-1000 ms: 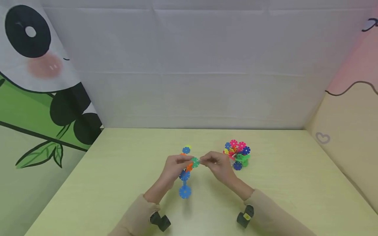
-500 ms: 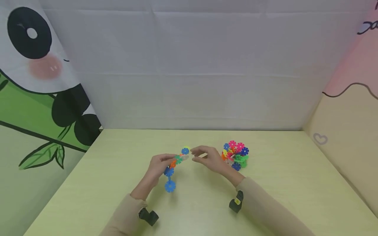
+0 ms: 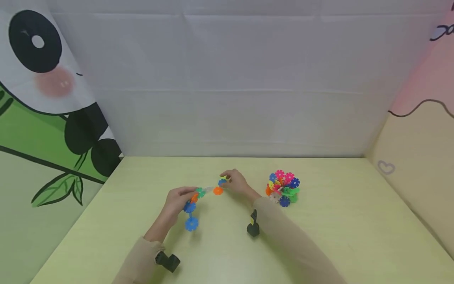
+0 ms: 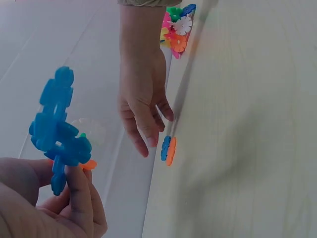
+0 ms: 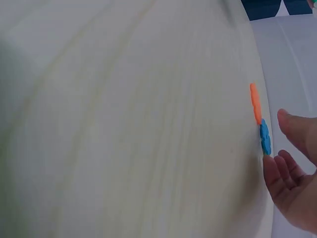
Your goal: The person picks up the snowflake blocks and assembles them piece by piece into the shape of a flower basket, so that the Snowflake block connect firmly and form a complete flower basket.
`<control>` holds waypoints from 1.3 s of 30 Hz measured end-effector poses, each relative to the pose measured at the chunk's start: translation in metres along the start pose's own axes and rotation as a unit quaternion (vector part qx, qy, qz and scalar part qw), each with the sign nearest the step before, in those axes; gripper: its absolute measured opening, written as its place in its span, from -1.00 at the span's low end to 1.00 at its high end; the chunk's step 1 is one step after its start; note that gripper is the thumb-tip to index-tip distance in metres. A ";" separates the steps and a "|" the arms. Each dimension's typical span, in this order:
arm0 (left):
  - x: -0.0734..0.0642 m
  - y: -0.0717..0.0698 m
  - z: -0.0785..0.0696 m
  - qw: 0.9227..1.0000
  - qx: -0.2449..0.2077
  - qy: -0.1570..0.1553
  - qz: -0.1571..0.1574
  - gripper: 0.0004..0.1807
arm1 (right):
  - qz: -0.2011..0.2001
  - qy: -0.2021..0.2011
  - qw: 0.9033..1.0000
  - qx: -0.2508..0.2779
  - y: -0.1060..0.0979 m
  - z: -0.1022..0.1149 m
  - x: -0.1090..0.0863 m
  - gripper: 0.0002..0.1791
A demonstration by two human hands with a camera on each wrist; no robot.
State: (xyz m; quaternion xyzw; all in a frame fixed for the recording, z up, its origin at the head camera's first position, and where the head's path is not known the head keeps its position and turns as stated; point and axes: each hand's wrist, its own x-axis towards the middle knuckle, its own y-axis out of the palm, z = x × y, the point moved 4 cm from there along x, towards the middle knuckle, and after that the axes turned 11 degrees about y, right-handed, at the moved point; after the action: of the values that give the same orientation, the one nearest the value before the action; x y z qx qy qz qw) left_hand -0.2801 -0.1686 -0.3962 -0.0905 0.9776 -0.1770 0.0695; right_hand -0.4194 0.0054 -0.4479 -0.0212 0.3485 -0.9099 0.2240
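Note:
My left hand pinches a joined chain of snowflake discs between thumb and fingers. Several blue discs hang lowest, with an orange disc, a green disc and a clear disc above them. The left wrist view shows the blue part close up. Over the table my right hand hovers, thumb and fingers apart, beside a loose orange disc and a blue disc. A yellow disc shows partly behind the fingers. In the right wrist view, fingertips are near the blue disc.
A pile of mixed-colour snowflake discs sits right of my right hand on the pale table. A white wall panel stands at the table's back, with printed side panels left and right.
My left hand has moved left with the chain, the clear disc now on its end. My right hand has let go of that disc and moved left to the loose discs.

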 end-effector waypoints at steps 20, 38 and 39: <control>-0.010 0.018 -0.014 0.999 -0.008 0.031 0.027 -0.66 | -0.034 0.042 0.998 0.040 -0.032 0.010 -0.047 -0.83; -0.018 0.058 -0.023 0.997 -0.011 0.065 0.037 -0.75 | 0.028 0.163 0.953 0.254 -0.058 0.004 -0.119 -0.75; -0.017 0.060 -0.023 0.997 -0.008 0.069 0.039 -0.75 | 0.024 0.167 0.951 0.258 -0.058 0.003 -0.120 -0.75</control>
State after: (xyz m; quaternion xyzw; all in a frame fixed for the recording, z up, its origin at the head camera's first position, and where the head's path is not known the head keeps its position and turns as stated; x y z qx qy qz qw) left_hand -0.2761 -0.1025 -0.3940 -0.0409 0.9841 -0.1725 0.0082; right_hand -0.3341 0.0924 -0.3946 0.1977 0.1343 -0.9537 0.1828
